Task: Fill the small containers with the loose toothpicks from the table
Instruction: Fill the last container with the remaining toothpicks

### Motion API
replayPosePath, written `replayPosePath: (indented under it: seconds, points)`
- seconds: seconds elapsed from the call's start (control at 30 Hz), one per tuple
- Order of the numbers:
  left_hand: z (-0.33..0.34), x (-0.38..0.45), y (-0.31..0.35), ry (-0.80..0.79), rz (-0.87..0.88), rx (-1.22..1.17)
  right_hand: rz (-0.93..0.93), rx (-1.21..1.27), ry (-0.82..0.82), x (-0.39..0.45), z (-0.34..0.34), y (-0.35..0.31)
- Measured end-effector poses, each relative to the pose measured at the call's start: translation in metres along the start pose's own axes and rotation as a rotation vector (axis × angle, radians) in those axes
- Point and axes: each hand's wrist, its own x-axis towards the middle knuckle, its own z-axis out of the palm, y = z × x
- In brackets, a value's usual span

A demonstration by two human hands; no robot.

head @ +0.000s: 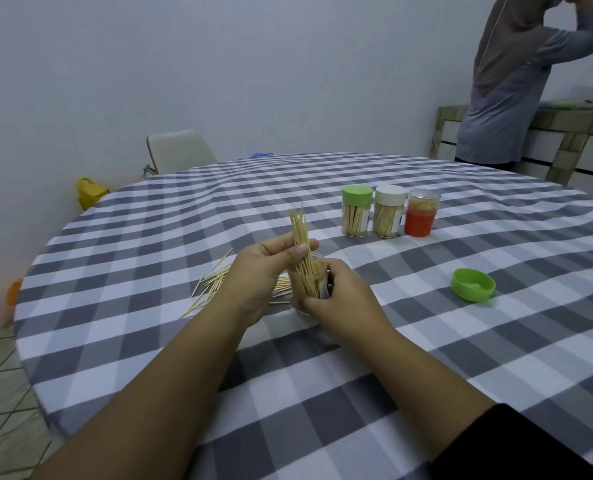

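My left hand (260,275) pinches a bundle of toothpicks (300,230) between thumb and fingers, their lower ends standing inside a small clear container (308,285). My right hand (343,299) grips that container from the right and holds it on the checked tablecloth (426,341). Loose toothpicks (212,289) lie scattered on the cloth just left of my left hand. A loose green lid (473,285) lies to the right.
Three filled containers stand in a row farther back: a green-lidded container (356,211), a white-lidded container (389,211) and a red-based container (421,213). A person (516,84) stands at the far right by a counter. A chair (179,150) sits behind the table.
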Motion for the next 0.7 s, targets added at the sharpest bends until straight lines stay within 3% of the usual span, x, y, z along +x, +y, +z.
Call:
replayPosePath:
  seconds: [0.17, 0.5, 0.7]
  points:
    - [0.003, -0.001, -0.002, -0.04, -0.011, 0.035, 0.037, 0.013, 0.016, 0.001, -0.005, 0.0]
    - [0.009, -0.002, -0.002, -0.032, -0.069, 0.402, 0.146, 0.052, -0.014, 0.003, -0.021, 0.002]
    - [0.004, -0.002, -0.017, -0.196, 0.058, 0.707, 0.161, 0.318, -0.026, 0.004, -0.035, -0.006]
